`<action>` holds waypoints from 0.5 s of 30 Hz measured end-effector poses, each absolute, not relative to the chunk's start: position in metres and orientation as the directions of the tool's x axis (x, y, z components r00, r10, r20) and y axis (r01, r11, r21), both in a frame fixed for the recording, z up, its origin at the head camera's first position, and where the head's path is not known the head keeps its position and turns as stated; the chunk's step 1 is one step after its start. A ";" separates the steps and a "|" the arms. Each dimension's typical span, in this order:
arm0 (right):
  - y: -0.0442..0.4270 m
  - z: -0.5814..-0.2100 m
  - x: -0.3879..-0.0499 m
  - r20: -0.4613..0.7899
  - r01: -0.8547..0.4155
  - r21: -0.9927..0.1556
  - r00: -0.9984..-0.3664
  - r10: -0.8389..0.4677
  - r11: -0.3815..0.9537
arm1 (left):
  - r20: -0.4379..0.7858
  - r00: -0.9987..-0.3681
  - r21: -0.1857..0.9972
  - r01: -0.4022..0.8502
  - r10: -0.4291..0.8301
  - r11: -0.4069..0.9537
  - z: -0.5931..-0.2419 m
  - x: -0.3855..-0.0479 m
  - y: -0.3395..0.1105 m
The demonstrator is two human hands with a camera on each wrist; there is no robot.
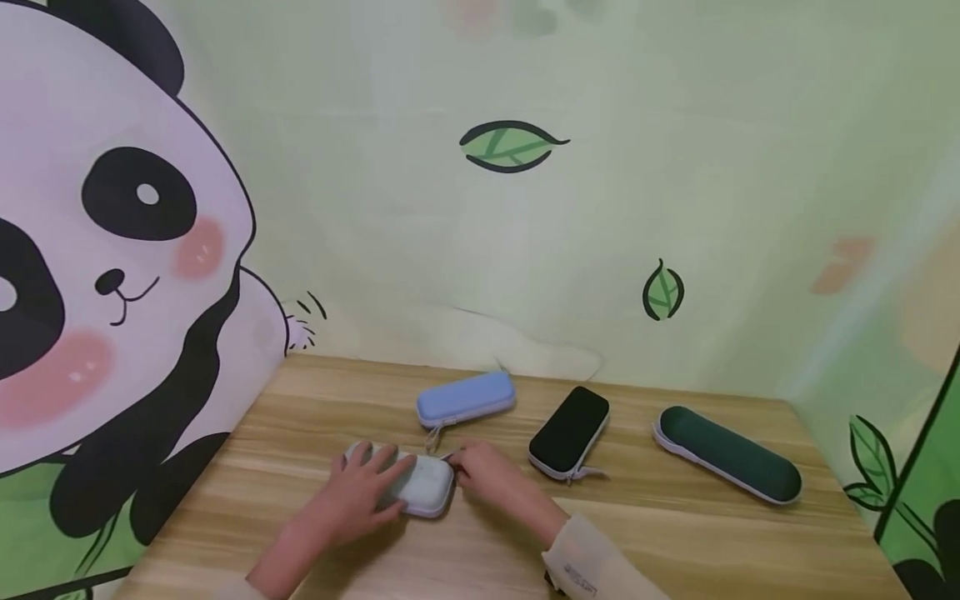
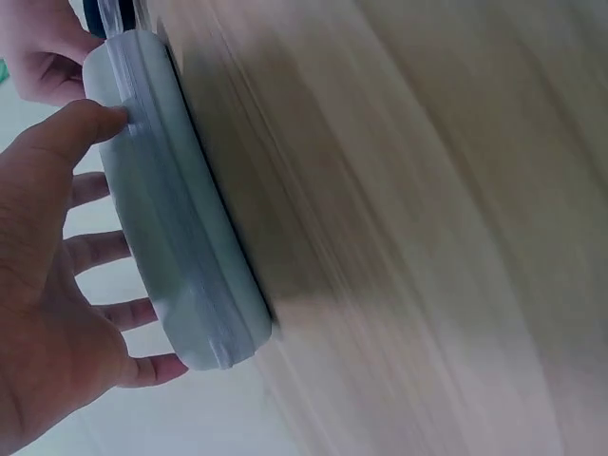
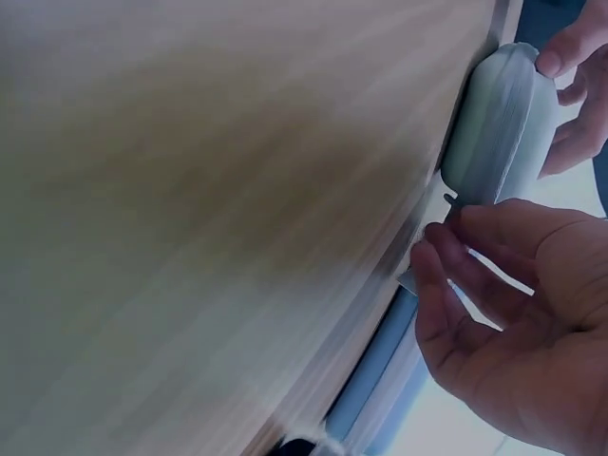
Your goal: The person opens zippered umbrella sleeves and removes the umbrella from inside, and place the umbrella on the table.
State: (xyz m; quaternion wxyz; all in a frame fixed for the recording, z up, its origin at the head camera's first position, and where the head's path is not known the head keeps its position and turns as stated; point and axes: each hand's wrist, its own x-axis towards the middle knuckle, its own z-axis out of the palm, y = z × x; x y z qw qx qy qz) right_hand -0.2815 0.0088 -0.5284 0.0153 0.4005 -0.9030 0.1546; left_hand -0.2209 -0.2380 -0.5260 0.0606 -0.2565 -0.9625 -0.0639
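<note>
A pale grey-green zip case [image 1: 429, 487] lies on the wooden table, its zipper band running around the side. My left hand [image 1: 360, 498] grips it, fingers spread over the top and the thumb against the near side, as the left wrist view shows for the case [image 2: 180, 218]. At the case's right end, my right hand [image 1: 487, 473] pinches the zipper pull [image 3: 452, 202] between thumb and fingertips. Most of the pull is hidden by those fingers. The zipper looks closed along the side seen in the left wrist view.
Behind the held case lies a blue zip case [image 1: 465, 400] with a cord loop. To the right are a black zip case [image 1: 570, 429] and a long dark green zip case [image 1: 731, 454]. A backdrop with a printed panda [image 1: 127, 275] stands behind the wooden table [image 1: 637, 542].
</note>
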 end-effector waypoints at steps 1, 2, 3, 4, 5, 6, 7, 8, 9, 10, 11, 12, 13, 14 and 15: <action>0.012 -0.528 -0.281 0.150 -0.737 -0.253 -0.670 -0.727 0.627 | 0.148 -0.853 0.092 0.516 0.501 0.852 -0.524 -0.219 -0.234; 0.016 -0.529 -0.281 0.148 -0.747 -0.242 -0.659 -0.737 0.619 | 0.145 -0.844 0.088 0.531 0.517 0.843 -0.524 -0.218 -0.231; 0.020 -0.529 -0.281 0.145 -0.757 -0.245 -0.647 -0.749 0.606 | 0.142 -0.834 0.084 0.547 0.534 0.833 -0.523 -0.216 -0.228; 0.024 -0.529 -0.280 0.139 -0.769 -0.249 -0.630 -0.764 0.589 | 0.139 -0.822 0.081 0.565 0.552 0.821 -0.522 -0.215 -0.226; 0.029 -0.530 -0.281 0.144 -0.789 -0.253 -0.603 -0.784 0.560 | 0.135 -0.811 0.077 0.581 0.569 0.810 -0.521 -0.213 -0.223; 0.034 -0.530 -0.281 0.134 -0.794 -0.273 -0.590 -0.796 0.543 | 0.136 -0.800 0.072 0.596 0.584 0.800 -0.521 -0.212 -0.221; 0.038 -0.529 -0.281 0.125 -0.794 -0.307 -0.580 -0.805 0.524 | 0.139 -0.792 0.068 0.607 0.595 0.792 -0.520 -0.212 -0.220; 0.042 -0.528 -0.281 0.120 -0.792 -0.340 -0.571 -0.812 0.507 | 0.146 -0.785 0.064 0.615 0.603 0.786 -0.521 -0.212 -0.219; 0.045 -0.527 -0.281 0.113 -0.787 -0.369 -0.566 -0.817 0.494 | 0.154 -0.780 0.069 0.620 0.606 0.781 -0.520 -0.212 -0.218; 0.048 -0.526 -0.281 0.107 -0.780 -0.396 -0.564 -0.819 0.485 | 0.161 -0.776 0.068 0.626 0.610 0.777 -0.520 -0.213 -0.217; 0.051 -0.526 -0.282 0.099 -0.764 -0.427 -0.571 -0.815 0.483 | 0.170 -0.772 0.065 0.629 0.613 0.774 -0.520 -0.214 -0.216; 0.052 -0.523 -0.281 0.075 -0.736 -0.463 -0.588 -0.805 0.494 | 0.176 -0.769 0.062 0.632 0.615 0.772 -0.520 -0.215 -0.216; 0.055 -0.524 -0.282 0.068 -0.719 -0.490 -0.595 -0.801 0.493 | 0.181 -0.765 0.060 0.636 0.618 0.769 -0.520 -0.216 -0.215; 0.057 -0.525 -0.282 0.060 -0.703 -0.514 -0.601 -0.797 0.492 | 0.183 -0.761 0.058 0.640 0.622 0.766 -0.520 -0.217 -0.215; 0.059 -0.525 -0.283 0.049 -0.682 -0.540 -0.611 -0.790 0.494 | 0.185 -0.756 0.052 0.645 0.628 0.762 -0.520 -0.217 -0.214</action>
